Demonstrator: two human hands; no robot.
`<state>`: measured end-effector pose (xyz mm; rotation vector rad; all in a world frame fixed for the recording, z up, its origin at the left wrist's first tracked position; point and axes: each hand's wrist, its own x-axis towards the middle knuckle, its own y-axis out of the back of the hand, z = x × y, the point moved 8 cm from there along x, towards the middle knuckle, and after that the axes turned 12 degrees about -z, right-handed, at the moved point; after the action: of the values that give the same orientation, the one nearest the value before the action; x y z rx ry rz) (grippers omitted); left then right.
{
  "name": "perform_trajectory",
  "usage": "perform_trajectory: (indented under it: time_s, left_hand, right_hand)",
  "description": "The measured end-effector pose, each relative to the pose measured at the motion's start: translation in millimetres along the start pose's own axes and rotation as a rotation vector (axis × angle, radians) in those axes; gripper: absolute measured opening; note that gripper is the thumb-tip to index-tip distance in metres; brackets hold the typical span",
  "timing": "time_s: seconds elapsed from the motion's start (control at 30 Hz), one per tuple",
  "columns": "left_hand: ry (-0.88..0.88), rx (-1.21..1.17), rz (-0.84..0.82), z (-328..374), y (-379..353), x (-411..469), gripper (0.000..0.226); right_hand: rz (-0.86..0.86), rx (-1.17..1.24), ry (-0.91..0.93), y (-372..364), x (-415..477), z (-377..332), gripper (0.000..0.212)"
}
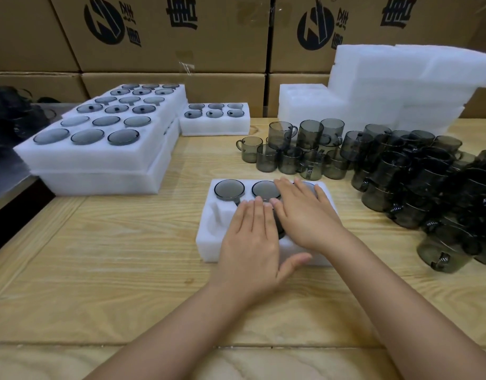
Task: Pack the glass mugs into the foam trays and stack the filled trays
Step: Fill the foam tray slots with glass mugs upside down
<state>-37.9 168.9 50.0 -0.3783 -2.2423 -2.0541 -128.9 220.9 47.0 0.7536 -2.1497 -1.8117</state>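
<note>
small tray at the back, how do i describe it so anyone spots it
Look along the cardboard boxes behind the wooden table. Between the big stack of filled trays on the left and the pile of empty foam on the right sits the small tray. Unlike both, it is unstacked, holding just six mugs.

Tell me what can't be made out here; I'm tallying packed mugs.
Head view:
- front tray: near-row middle and right pockets mostly covered by left hand and right hand.
- lower tray, left stack: contents hidden by tray above.
- loose mug pile: cut off by the right edge.
- dark heap, left edge: too dim to identify.
</note>
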Motion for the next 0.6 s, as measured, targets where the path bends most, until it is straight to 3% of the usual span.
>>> perform_trajectory:
  time_s: [0.13, 0.23, 0.37, 0.47, 0.6]
  left_hand:
    - [0.015, 0.092, -0.07, 4.0, -6.1, 3.3, 0.104]
    - [0.003, 0.112, 0.012, 2.4, -0.9, 1.5, 0.104]
    - [-0.019, 0.035, 0.128, -8.3, 12.4, -6.1, 0.09]
    - [0.028, -0.309, 0.372, -51.9, 38.3, -13.6, 0.072]
    - [0.286, -1.054, 0.645, -146.2, 28.6, -29.7, 0.048]
  right_hand:
    - [-0.01, 0.001, -0.04, 0.4, -1.6, -1.0, 0.052]
    - [0.072, 0.003, -0.039, 6.6, -8.0, -3.3, 0.053]
    - [0.554, 0.108, 0.028, 39.1, -46.8, 3.1, 0.037]
    - [0.892, 0.11, -0.043, 56.0, -89.8, 38.1, 0.03]
    - [1.009, 0.053, -0.321, 68.2, -124.7, 111.7, 0.032]
